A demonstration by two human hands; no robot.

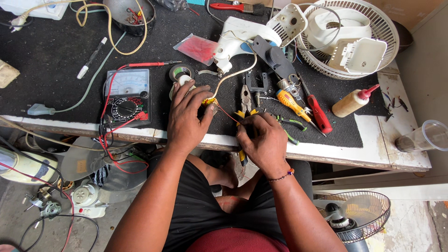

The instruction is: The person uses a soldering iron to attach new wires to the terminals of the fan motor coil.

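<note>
My left hand (186, 116) pinches a small yellow part (208, 101) at the end of a cream cable (235, 73) that runs up to a white fan housing (238, 39). A thin red wire (227, 113) leads from that part across to my right hand (262, 140), which is closed around the wire's end and a small tool with a yellow handle (242, 156), near the table's front edge. Just beyond the left hand's fingers lie rolls of tape (181, 74). Pliers (246, 98) lie between the two hands.
An analog multimeter (127, 95) with red and black leads sits to the left. Screwdrivers (305, 108), a glue bottle (354, 101), a fan grille (347, 37) holding white parts and a clear cup (427, 136) lie on the right. Another fan (354, 217) stands on the floor.
</note>
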